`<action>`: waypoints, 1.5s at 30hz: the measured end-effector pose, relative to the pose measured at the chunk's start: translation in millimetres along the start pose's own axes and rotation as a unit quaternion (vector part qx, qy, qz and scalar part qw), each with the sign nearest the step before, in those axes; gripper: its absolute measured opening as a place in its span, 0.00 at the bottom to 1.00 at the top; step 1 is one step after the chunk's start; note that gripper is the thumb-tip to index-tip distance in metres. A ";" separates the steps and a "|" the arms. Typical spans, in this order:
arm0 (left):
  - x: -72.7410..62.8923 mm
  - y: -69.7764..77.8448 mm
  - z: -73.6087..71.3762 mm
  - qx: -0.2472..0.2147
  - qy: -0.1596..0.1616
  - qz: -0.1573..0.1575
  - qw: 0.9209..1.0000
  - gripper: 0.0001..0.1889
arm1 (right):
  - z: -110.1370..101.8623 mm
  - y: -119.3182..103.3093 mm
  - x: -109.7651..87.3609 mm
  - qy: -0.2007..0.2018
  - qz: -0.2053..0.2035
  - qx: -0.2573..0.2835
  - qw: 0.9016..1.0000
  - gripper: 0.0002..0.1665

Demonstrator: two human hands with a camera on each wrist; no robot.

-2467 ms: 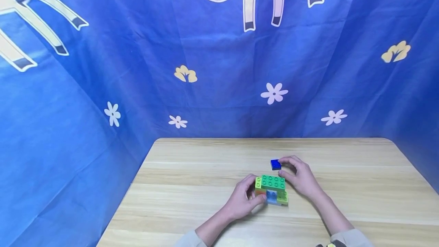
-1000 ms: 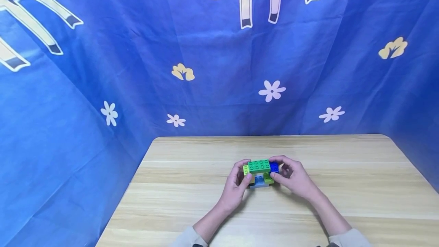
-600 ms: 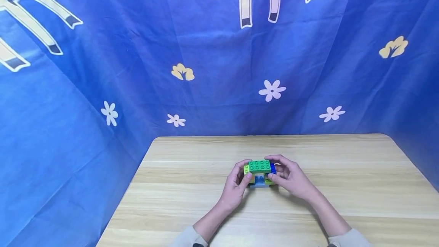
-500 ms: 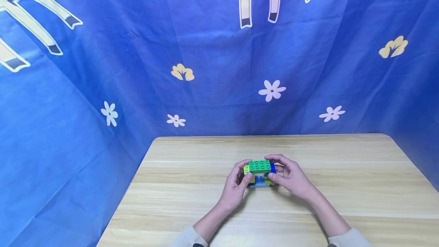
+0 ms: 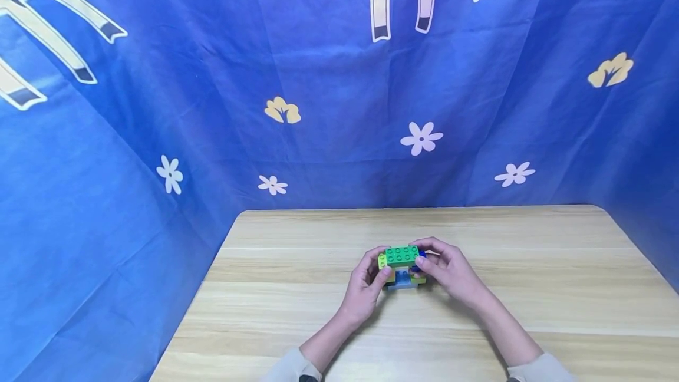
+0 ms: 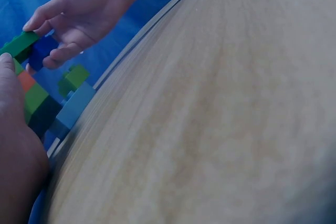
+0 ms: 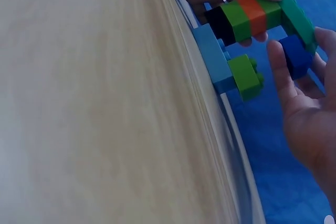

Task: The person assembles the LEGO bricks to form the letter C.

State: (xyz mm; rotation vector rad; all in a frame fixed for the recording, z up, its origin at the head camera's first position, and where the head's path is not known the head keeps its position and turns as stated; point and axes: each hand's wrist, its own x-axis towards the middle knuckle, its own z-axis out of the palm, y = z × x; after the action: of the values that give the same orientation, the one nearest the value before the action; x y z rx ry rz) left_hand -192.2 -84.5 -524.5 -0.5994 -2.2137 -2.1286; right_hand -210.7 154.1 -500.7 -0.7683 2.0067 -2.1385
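Note:
A toy brick build stands on the table, with a light blue brick (image 7: 212,59) at its base. At its left end rises a column with a black, a green, an orange brick (image 7: 252,15) and another green one. Across the top lies a long green brick (image 5: 401,255), overhanging to the right. My left hand (image 5: 362,287) grips the column, thumb in front. My right hand (image 5: 451,270) holds a dark blue brick (image 7: 297,56) against the underside of the overhang, its thumb on the long brick's right end. A gap separates the blue brick from a lime brick (image 7: 244,77) below.
The wooden table (image 5: 297,252) extends around the build, its back edge meeting a blue printed curtain (image 5: 339,152). More curtain hangs along the left and right sides.
The blue brick lay on the table behind the build; my right hand has brought it under the long green brick. The build has shifted left and back. Lately my right thumb moved up.

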 end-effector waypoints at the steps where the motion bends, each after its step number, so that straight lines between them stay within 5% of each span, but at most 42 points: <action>1: 0.1 0.1 -0.1 0.000 -0.001 0.000 1.000 0.20 | 0.2 -1.0 0.0 0.000 0.003 0.002 1.000 0.18; 24: 1.6 -0.6 -0.5 -0.007 -0.011 0.003 1.000 0.20 | -0.2 -6.1 -0.7 0.000 0.021 0.002 1.000 0.19; 30: -0.8 -0.4 -0.6 -0.002 -0.017 0.000 1.000 0.22 | -1.9 -5.0 -1.2 -0.003 0.002 -0.058 0.998 0.17; 37: -1.2 -1.9 -0.9 0.014 -0.014 0.010 1.000 0.35 | -2.9 -5.2 -2.6 0.020 -0.010 -0.124 0.992 0.17; 45: 1.7 -1.2 -1.0 0.003 -0.004 0.009 1.000 0.28 | -4.9 -3.7 -0.8 0.058 -0.019 -0.149 0.987 0.23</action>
State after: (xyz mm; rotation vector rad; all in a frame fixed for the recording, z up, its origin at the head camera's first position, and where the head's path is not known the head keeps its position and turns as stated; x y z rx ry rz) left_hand -194.4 -85.0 -525.1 -0.6247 -2.2088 -2.1149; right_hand -211.2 159.2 -497.4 -0.7375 2.4279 -1.9697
